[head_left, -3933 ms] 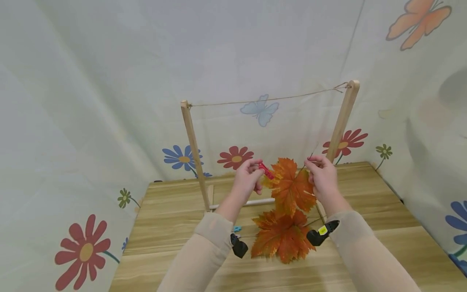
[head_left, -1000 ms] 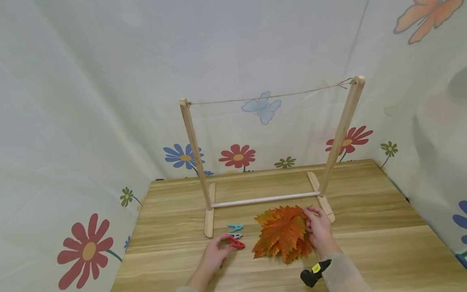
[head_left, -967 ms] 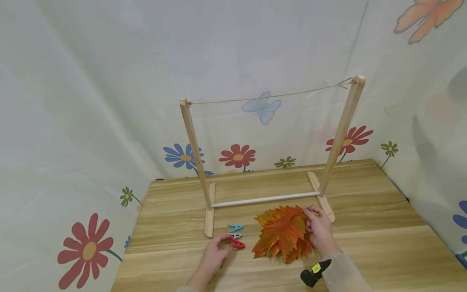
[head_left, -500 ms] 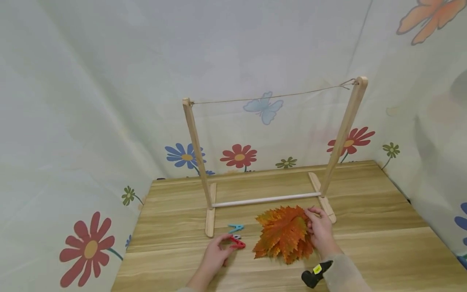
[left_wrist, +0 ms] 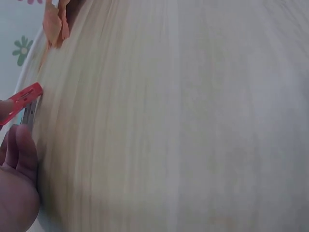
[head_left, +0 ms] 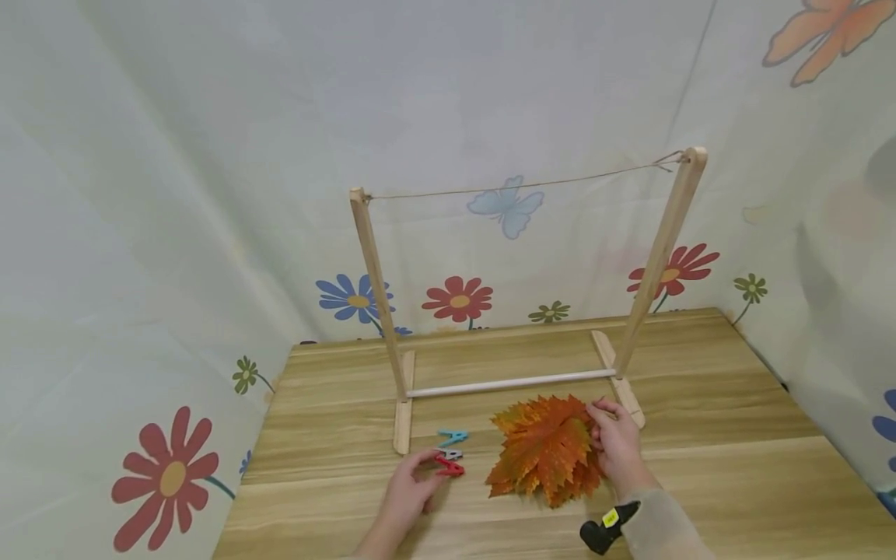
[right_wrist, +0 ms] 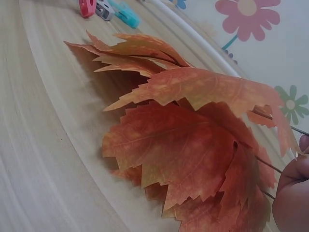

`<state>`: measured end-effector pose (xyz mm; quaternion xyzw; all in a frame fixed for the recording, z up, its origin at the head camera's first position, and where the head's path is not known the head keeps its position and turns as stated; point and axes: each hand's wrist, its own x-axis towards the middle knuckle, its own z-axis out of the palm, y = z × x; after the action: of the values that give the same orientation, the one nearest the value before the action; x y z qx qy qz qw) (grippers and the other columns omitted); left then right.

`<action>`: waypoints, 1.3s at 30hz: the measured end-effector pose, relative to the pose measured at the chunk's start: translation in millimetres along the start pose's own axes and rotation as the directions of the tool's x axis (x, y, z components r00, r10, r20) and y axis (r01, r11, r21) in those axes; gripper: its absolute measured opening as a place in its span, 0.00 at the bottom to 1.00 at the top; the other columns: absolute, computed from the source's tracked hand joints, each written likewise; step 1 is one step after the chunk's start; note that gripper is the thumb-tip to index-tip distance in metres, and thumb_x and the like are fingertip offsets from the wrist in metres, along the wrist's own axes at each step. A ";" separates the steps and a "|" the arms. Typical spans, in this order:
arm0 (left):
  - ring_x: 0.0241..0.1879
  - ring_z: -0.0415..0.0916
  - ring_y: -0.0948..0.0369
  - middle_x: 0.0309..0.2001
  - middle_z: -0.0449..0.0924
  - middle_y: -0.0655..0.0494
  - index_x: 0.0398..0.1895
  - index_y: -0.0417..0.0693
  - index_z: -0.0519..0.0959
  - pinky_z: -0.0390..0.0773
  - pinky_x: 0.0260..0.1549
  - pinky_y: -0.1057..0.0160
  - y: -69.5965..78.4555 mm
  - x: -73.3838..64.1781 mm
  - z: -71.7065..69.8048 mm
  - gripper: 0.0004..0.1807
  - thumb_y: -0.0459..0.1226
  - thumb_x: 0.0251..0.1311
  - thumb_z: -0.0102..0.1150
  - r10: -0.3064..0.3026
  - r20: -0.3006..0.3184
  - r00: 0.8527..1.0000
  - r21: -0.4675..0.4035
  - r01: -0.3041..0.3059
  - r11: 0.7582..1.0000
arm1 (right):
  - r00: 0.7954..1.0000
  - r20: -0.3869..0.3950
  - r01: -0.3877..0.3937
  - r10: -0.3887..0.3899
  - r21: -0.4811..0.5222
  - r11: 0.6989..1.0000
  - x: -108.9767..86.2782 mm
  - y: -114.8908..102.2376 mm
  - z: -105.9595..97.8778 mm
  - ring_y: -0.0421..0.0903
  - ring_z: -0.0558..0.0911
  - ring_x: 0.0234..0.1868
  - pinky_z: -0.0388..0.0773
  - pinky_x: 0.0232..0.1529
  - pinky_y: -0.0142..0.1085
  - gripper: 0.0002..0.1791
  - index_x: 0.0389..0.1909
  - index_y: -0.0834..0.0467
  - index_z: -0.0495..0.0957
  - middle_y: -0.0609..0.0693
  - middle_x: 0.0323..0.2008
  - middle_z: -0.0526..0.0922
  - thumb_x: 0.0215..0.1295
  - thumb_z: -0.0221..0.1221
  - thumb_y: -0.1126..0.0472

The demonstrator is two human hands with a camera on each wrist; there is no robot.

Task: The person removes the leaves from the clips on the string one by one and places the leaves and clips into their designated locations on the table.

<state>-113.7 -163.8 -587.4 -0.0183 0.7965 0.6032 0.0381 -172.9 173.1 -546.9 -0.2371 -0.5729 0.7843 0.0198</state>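
Note:
In the head view my left hand (head_left: 409, 491) is low over the table, left of the leaves, and pinches a red clothespin (head_left: 449, 467). The left wrist view shows a fingertip on that red clothespin (left_wrist: 26, 95). Just behind it lie a grey clothespin (head_left: 451, 453) and a light blue clothespin (head_left: 453, 437). My right hand (head_left: 619, 445) pinches an orange-red artificial maple leaf (head_left: 546, 443) by its stem end. This leaf lies over other leaves; in the right wrist view several leaves (right_wrist: 169, 145) overlap, with thin stems running toward the hand.
Behind the leaves a wooden frame stands, with a left post (head_left: 376, 288), a right post (head_left: 661, 260) and a white bar (head_left: 511, 383) low between them. Thin twine (head_left: 490, 189) spans the post tops. A wood-grain table (head_left: 336, 467) meets a flower-printed cloth backdrop (head_left: 210, 194).
Since the earliest frame, both hands have come down from mid-air, bringing the leaf onto the others and the red clothespin beside the other clothespins. Lately the red clothespin has shifted slightly left.

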 end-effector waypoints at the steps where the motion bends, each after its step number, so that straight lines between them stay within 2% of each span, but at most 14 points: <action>1: 0.23 0.72 0.62 0.46 0.75 0.48 0.51 0.42 0.77 0.73 0.18 0.69 -1.2 -0.4 -1.5 0.22 0.32 0.51 0.67 0.026 -0.014 1.000 0.055 -0.025 0.998 | 1.000 0.002 0.001 -0.001 -0.006 1.000 0.2 -0.3 -0.3 0.34 0.65 0.14 0.56 0.13 0.25 0.13 0.47 0.62 0.66 0.42 0.26 0.75 0.65 0.56 0.65; 3: 0.33 0.74 0.59 0.44 0.75 0.50 0.48 0.42 0.78 0.76 0.29 0.66 -3.5 -1.2 -4.6 0.21 0.32 0.48 0.68 0.094 -0.040 0.995 0.190 -0.085 0.978 | 1.000 0.001 0.002 -0.002 -0.011 1.000 0.6 -1.0 -1.1 0.34 0.65 0.14 0.56 0.13 0.25 0.14 0.48 0.62 0.66 0.42 0.25 0.74 0.65 0.56 0.65; 5: 0.41 0.72 0.58 0.40 0.75 0.55 0.46 0.44 0.79 0.74 0.37 0.65 -9.1 0.0 -6.5 0.21 0.32 0.45 0.69 0.150 -0.049 0.987 0.302 -0.129 0.945 | 1.000 -0.001 0.005 -0.005 -0.018 1.000 1.6 -1.7 -1.9 0.34 0.65 0.14 0.56 0.13 0.25 0.13 0.47 0.62 0.67 0.42 0.25 0.74 0.64 0.56 0.65; 6: 0.40 0.72 0.59 0.39 0.75 0.56 0.46 0.44 0.79 0.74 0.35 0.66 -10.0 -0.2 -7.2 0.21 0.32 0.45 0.68 0.162 -0.041 0.986 0.336 -0.140 0.931 | 1.000 -0.002 0.007 -0.007 -0.020 1.000 2.0 -2.0 -2.2 0.34 0.65 0.14 0.56 0.13 0.25 0.13 0.47 0.62 0.67 0.42 0.25 0.74 0.64 0.56 0.65; 9: 0.37 0.72 0.61 0.37 0.74 0.57 0.45 0.43 0.79 0.74 0.34 0.66 -12.7 -0.3 -7.8 0.20 0.31 0.44 0.68 0.193 -0.020 0.981 0.404 -0.169 0.899 | 1.000 -0.007 0.010 -0.010 -0.008 1.000 2.0 -3.2 -1.6 0.34 0.65 0.13 0.57 0.12 0.24 0.11 0.44 0.61 0.68 0.41 0.24 0.75 0.64 0.57 0.66; 12: 0.35 0.72 0.62 0.36 0.73 0.58 0.45 0.43 0.80 0.74 0.34 0.65 -14.0 -0.6 -7.5 0.20 0.32 0.44 0.67 0.201 -0.022 0.979 0.453 -0.169 0.875 | 1.000 0.002 0.012 -0.012 0.002 1.000 1.2 -3.5 0.4 0.34 0.65 0.13 0.57 0.12 0.24 0.09 0.42 0.59 0.68 0.41 0.24 0.75 0.63 0.57 0.67; 19: 0.36 0.75 0.60 0.35 0.74 0.59 0.42 0.44 0.80 0.76 0.38 0.58 -13.5 -1.0 -6.9 0.19 0.35 0.42 0.69 0.200 -0.066 0.978 0.552 -0.131 0.823 | 0.999 0.031 0.005 -0.005 -0.002 1.000 -0.8 0.5 4.7 0.34 0.65 0.14 0.57 0.12 0.24 0.09 0.42 0.59 0.67 0.43 0.25 0.74 0.64 0.57 0.66; 26: 0.35 0.75 0.59 0.34 0.73 0.60 0.41 0.45 0.81 0.76 0.36 0.59 -12.6 -0.3 -3.6 0.19 0.36 0.41 0.69 0.212 -0.069 0.975 0.580 -0.134 0.804 | 1.000 0.014 -0.011 0.011 -0.043 0.999 0.2 3.3 4.5 0.34 0.66 0.14 0.59 0.13 0.24 0.11 0.45 0.61 0.67 0.43 0.26 0.73 0.65 0.56 0.65; 34: 0.35 0.75 0.60 0.34 0.73 0.60 0.41 0.45 0.80 0.76 0.37 0.58 -12.2 -0.2 -4.3 0.19 0.37 0.42 0.69 0.199 -0.068 0.978 0.578 -0.124 0.807 | 0.999 0.023 -0.038 0.041 -0.106 0.994 2.6 4.9 2.4 0.34 0.67 0.16 0.64 0.15 0.25 0.15 0.51 0.63 0.66 0.42 0.29 0.75 0.66 0.54 0.62; 39: 0.35 0.74 0.60 0.34 0.73 0.60 0.41 0.46 0.80 0.76 0.36 0.59 -12.3 0.0 -4.6 0.19 0.37 0.42 0.70 0.184 -0.067 0.981 0.573 -0.113 0.811 | 0.996 0.068 -0.048 0.055 -0.108 0.993 1.8 6.0 2.2 0.33 0.67 0.16 0.64 0.15 0.23 0.21 0.57 0.68 0.63 0.42 0.28 0.79 0.68 0.52 0.62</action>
<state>-113.0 -171.5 -598.0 0.0201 0.9393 0.3383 -0.0532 -173.9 169.6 -552.5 -0.2245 -0.6078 0.7610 -0.0334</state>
